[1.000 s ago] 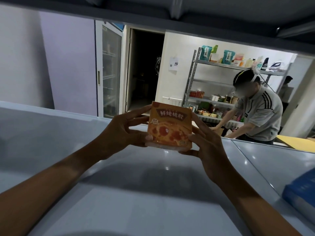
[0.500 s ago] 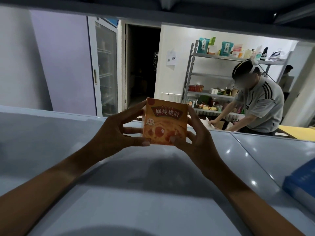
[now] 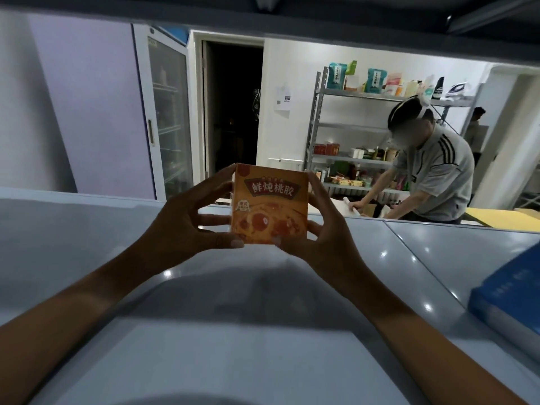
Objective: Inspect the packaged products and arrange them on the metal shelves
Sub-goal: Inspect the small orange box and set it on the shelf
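Inspection looks like the step in hand. Both hands hold a small orange cardboard box [image 3: 270,209] printed with Chinese characters and a picture of a reddish dish, upright and with its front face turned toward the camera. The left hand [image 3: 187,226] pinches the box's left edge, thumb at the lower front corner and fingers reaching to the top and side. The right hand [image 3: 324,232] grips the right edge in the same way, thumb low on the front, fingers curled behind. The box is raised just above the pale grey, glossy metal shelf [image 3: 204,331] that fills the lower part of the view; its bottom edge seems clear of the surface, though that is hard to judge. A blue flat package [image 3: 514,290] lies on the same shelf at the right edge, well apart from the box.

Beyond the shelf, another person in a grey striped shirt [image 3: 432,176] bends over by a tall metal rack [image 3: 353,127] stocked with packets, near a glass-door fridge [image 3: 166,112] and a dark doorway.

Next, I would judge, the box needs turning so its other faces can be checked, then setting down squarely on the shelf, with room kept from the blue package.
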